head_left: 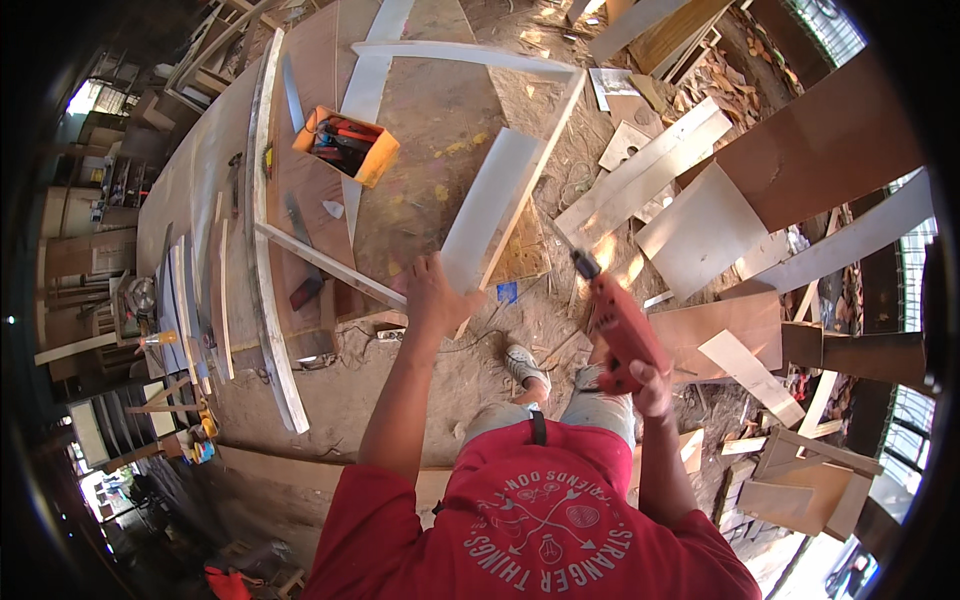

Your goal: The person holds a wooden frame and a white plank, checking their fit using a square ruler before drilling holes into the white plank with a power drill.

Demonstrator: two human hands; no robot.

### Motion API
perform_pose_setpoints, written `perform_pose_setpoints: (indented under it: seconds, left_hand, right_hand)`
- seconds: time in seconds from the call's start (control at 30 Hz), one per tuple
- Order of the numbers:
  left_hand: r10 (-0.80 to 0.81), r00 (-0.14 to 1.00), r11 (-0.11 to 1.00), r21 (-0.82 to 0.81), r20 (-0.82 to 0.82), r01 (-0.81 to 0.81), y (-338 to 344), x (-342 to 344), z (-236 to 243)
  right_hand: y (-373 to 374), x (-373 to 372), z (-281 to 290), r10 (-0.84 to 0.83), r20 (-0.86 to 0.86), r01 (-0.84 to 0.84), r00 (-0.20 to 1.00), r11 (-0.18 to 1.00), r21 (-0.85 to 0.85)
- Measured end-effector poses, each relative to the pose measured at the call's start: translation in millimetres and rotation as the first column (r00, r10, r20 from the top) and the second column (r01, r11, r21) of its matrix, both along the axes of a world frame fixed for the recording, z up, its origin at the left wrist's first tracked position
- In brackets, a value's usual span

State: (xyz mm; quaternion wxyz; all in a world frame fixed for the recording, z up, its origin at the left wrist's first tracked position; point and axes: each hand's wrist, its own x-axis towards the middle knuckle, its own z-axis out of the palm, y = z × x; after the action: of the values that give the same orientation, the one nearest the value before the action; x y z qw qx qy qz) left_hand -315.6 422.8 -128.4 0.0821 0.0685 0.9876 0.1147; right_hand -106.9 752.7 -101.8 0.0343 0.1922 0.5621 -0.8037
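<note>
White board (487, 205) gripped by left hand (432, 298) (right hand (650, 385) holds red drill (622, 328))

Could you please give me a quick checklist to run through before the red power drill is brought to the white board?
1. Left hand steadying the long white flat board: ok, it grips the board's near end.
2. Right hand firmly on the red power drill: ok, fingers wrap the handle.
3. Drill bit fitted: ok, a thin bit shows at the chuck, pointing up and away from the body.
4. Bit clear of the left hand: ok, they are apart.
5. Board's far end supported on the brown plywood worktable: cannot tell.
6. Foot in the white shoe clear of scraps: cannot tell, offcuts lie close by.
</note>
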Motion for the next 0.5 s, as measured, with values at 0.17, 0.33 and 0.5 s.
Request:
perform_pose_setpoints:
  seconds: [0.17,0.33,0.5]
  left_hand:
    - [0.066,0.992,0.981,0.176,0.110,-0.085,4.5,5.8,10.4]
    - [0.097,0.988,0.987,0.142,-0.123,-0.079,-5.6,33.2,-8.0]
    - [0.310,0.838,0.901,0.419,-0.450,-0.108,1.3,81.7,-4.0]
  right_hand:
    - [-4.6,-123.9,74.2,0.166,-0.161,-0.046,0.973,0.821,0.570]
    - [-87.7,-264.9,90.5,0.445,-0.042,-0.176,0.895,0.437,0.882]
    - [-150.6,-346.7,7.4,0.498,-0.003,-0.079,0.867,0.144,0.986]
